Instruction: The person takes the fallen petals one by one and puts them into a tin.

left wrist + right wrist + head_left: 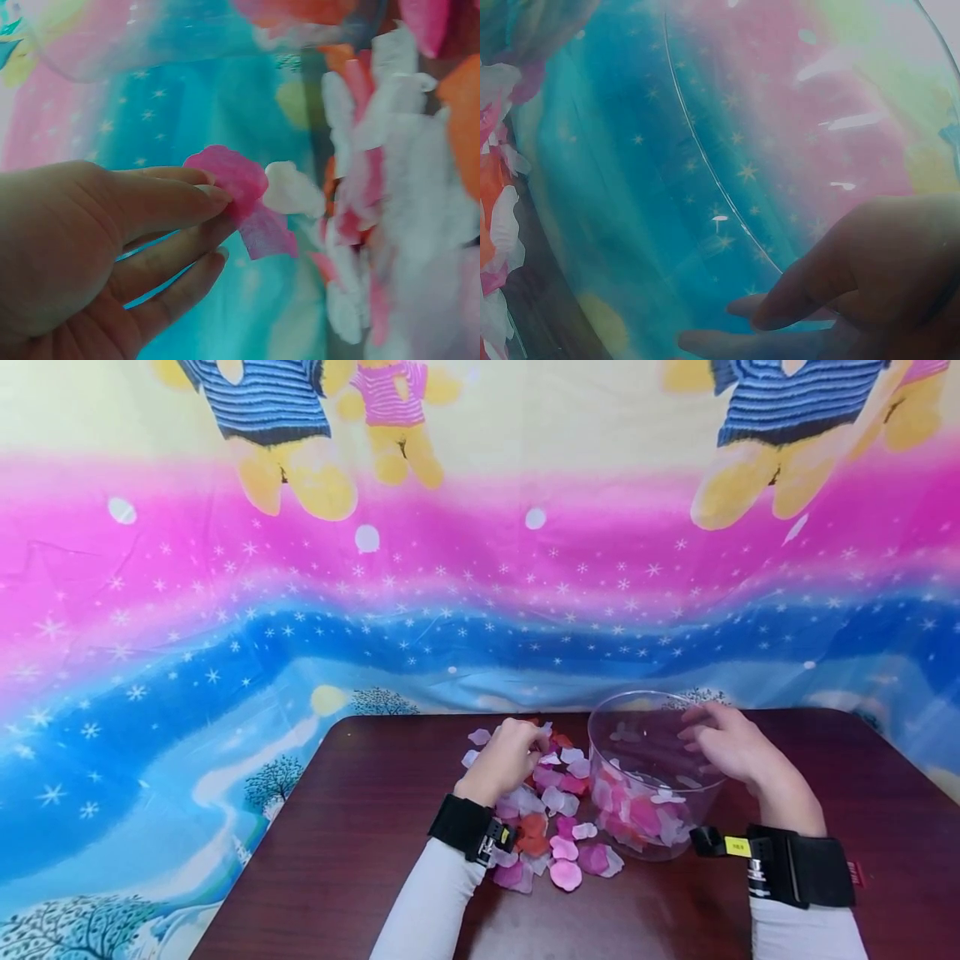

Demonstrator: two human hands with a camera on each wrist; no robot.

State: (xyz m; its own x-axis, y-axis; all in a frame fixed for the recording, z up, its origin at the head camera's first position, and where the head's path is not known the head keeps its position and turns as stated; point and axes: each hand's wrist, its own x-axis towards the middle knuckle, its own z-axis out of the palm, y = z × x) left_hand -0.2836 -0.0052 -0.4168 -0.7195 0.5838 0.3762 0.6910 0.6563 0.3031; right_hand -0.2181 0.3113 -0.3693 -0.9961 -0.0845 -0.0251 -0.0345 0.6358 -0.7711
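Left hand (pixel 504 762) over the loose heap of petals (pixel 543 827) on the counter (pixel 360 827); fingertips pinch one pink petal (pixel 240 196), lifted clear of the heap. Right hand (pixel 731 745) at the far rim of the clear plastic tub (pixel 645 777), fingers loosely extended against its wall, gripping nothing. Tub stands just right of the heap, petals inside. Starry cartoon-bear cloth (pixel 300 568) hangs behind.

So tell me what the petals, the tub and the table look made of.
Petals: thin fabric, probably; a fine weave shows on the one the left hand pinches.
Tub: clear glossy plastic, seemingly; petals show through.
Table: dark, polished wood-look top.
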